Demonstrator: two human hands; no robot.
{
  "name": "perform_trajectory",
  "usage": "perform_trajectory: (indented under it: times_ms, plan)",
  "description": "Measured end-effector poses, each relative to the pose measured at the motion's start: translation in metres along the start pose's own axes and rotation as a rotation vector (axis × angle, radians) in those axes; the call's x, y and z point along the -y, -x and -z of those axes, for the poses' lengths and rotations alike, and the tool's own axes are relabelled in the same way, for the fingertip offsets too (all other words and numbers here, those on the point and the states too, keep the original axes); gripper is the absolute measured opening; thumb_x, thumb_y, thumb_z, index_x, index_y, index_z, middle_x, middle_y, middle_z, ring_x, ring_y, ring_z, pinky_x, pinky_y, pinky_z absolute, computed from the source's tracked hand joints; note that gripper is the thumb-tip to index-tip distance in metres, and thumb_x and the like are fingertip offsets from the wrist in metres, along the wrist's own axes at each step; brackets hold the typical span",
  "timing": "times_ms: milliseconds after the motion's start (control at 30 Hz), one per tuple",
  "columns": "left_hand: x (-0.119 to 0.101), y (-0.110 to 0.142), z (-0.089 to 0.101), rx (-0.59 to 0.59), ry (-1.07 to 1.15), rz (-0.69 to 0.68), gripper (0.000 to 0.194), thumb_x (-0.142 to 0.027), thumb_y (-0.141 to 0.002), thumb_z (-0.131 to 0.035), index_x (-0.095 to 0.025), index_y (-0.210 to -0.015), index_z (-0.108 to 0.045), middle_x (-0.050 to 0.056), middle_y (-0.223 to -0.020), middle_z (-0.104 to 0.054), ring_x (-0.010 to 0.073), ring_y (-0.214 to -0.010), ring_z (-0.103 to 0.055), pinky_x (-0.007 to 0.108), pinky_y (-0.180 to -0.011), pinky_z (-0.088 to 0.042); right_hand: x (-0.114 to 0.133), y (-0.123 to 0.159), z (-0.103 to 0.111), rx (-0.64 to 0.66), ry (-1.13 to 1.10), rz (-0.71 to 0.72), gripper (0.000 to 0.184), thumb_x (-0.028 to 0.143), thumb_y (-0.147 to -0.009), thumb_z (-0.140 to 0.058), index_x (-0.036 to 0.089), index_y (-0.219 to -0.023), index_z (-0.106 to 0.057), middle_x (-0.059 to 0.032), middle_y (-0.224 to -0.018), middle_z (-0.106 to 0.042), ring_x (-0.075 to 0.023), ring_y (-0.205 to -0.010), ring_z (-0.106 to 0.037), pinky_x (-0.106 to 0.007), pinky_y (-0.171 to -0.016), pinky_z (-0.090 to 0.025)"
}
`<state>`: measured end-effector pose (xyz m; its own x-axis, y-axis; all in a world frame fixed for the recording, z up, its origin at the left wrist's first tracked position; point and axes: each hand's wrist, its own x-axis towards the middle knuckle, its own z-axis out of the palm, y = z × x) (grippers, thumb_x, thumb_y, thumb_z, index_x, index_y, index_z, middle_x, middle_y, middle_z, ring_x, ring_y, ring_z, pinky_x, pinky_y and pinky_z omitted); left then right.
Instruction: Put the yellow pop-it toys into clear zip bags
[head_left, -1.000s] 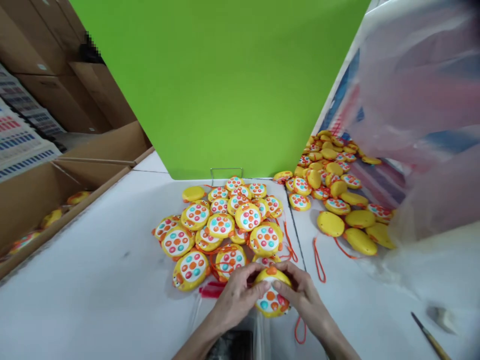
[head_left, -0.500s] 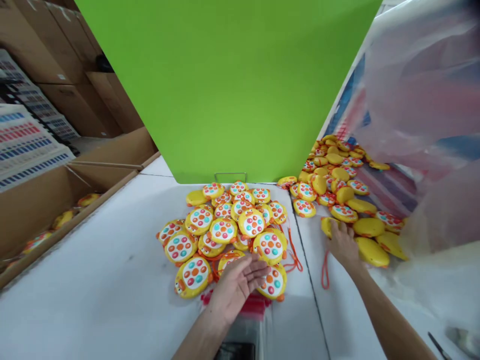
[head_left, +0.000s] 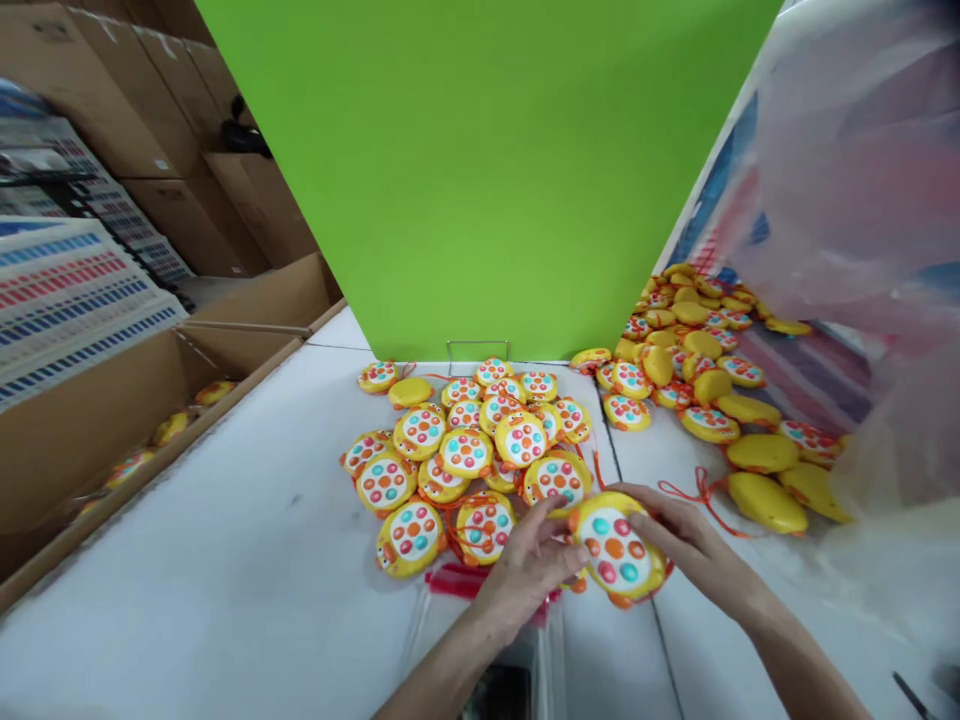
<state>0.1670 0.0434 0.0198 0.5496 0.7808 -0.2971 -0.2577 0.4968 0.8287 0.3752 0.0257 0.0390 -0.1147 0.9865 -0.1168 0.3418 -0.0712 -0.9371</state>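
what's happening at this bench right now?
A person is holding a yellow toy in both bare hands, its white face with coloured bumps turned up. The left hand is at one edge, the right hand at the opposite one. Similar toys lie in a pile on the white table, with a second heap to the right, some face down. More sit in the cardboard box on the left.
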Motion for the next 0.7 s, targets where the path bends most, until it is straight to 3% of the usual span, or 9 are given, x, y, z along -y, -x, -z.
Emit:
perform_trajectory:
  times_ms: [100,300,433,500,600,700]
  plan:
    - [-0.003,0.004,-0.002,0.083,-0.063,-0.068,0.063,-0.021,-0.065,-0.074,-0.018,-0.122,-0.048,0.01,-0.112,-0.059,0.0253,-0.099,-0.057,0.033,-0.083,-0.046,0.006,-0.002,-0.016,0.065,0.002,0.036,0.041,0.041,-0.086,-0.049,0.02,-0.121,-0.053,-0.0037,-0.099,-0.065,-0.0204,-0.084,-0.06,-0.029,-0.071,-0.05]
    - [-0.003,0.012,0.002,-0.048,-0.13,-0.123,0.058,-0.021,-0.068,-0.072,-0.019,-0.121,-0.05,0.009,-0.11,-0.061,0.0262,-0.099,-0.057,0.032,-0.082,-0.047,0.007,0.0,-0.034,-0.036,-0.101,0.008,0.041,0.043,-0.087,-0.046,0.021,-0.121,-0.052,-0.005,-0.114,-0.061,-0.0208,-0.096,-0.058,-0.028,-0.076,-0.049]
    - [0.003,0.01,0.005,-0.079,-0.057,-0.078,0.043,-0.03,-0.072,-0.069,-0.014,-0.109,-0.057,0.01,-0.103,-0.064,0.0252,-0.092,-0.061,0.032,-0.077,-0.05,0.007,0.003,-0.045,0.026,-0.096,-0.003,0.043,0.044,-0.088,-0.044,0.021,-0.123,-0.051,-0.0063,-0.113,-0.063,-0.0202,-0.09,-0.061,-0.029,-0.073,-0.051]
    - [0.005,0.005,0.008,-0.17,0.008,-0.069,0.04,-0.031,-0.072,-0.069,-0.014,-0.106,-0.059,0.01,-0.101,-0.065,0.0239,-0.09,-0.062,0.031,-0.077,-0.05,0.0,-0.001,-0.044,0.028,-0.017,0.014,0.043,0.045,-0.088,-0.043,0.021,-0.123,-0.051,-0.0062,-0.113,-0.063,-0.02,-0.09,-0.062,-0.029,-0.074,-0.051]
    - [-0.006,-0.007,0.019,-0.302,0.216,-0.119,0.038,-0.027,-0.072,-0.07,-0.018,-0.107,-0.056,0.008,-0.104,-0.065,0.0232,-0.09,-0.063,0.033,-0.074,-0.052,-0.022,-0.02,-0.024,-0.194,0.24,0.002,0.046,0.05,-0.085,-0.042,0.02,-0.117,-0.055,-0.0076,-0.113,-0.062,-0.0209,-0.095,-0.06,-0.03,-0.077,-0.05]
    - [-0.028,-0.017,0.035,-0.324,0.452,-0.155,0.026,-0.023,-0.077,-0.064,-0.017,-0.102,-0.056,0.009,-0.107,-0.064,0.0226,-0.096,-0.062,0.034,-0.079,-0.051,-0.055,-0.055,0.011,-0.441,0.409,-0.08,0.062,0.056,-0.079,-0.044,0.011,-0.12,-0.051,-0.0164,-0.116,-0.058,-0.0278,-0.101,-0.057,-0.037,-0.079,-0.048]
